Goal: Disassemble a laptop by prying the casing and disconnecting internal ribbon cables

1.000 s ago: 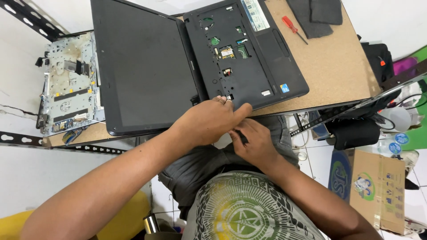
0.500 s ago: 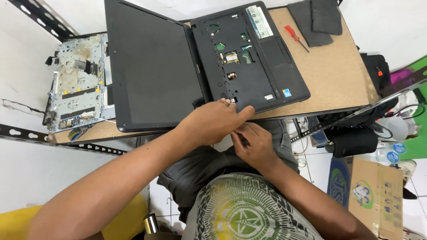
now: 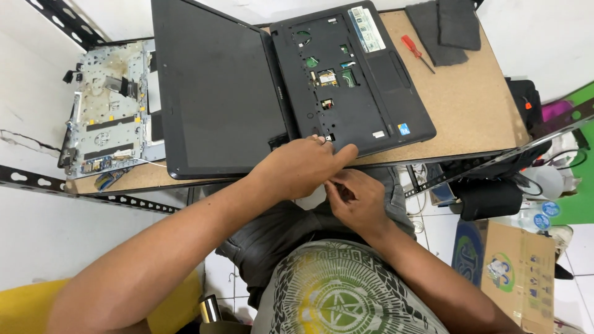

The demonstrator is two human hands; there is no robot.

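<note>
An open black laptop lies flat on the cork-topped table (image 3: pixel 470 117), its dark screen (image 3: pixel 216 93) to the left and its base (image 3: pixel 352 74) to the right. The keyboard is off, so green boards and cables show inside. My left hand (image 3: pixel 303 164) lies over the near corner of the base by the hinge, fingers curled on its edge and thumb along the front. My right hand (image 3: pixel 359 201) sits just below the table edge, fingertips pinched together under the left thumb. Whether something small is between them is hidden.
A silver keyboard backplate (image 3: pixel 108 108) lies left of the screen. A red-handled screwdriver (image 3: pixel 416 51) and dark pads (image 3: pixel 451 28) are at the far right of the table. A metal rail (image 3: pixel 93 193) runs below left, and a cardboard box (image 3: pixel 516 272) stands on the floor at right.
Both hands stay at the laptop's near corner. My right hand's fingertips have crept up closer under the left thumb. The view has shifted slightly.
</note>
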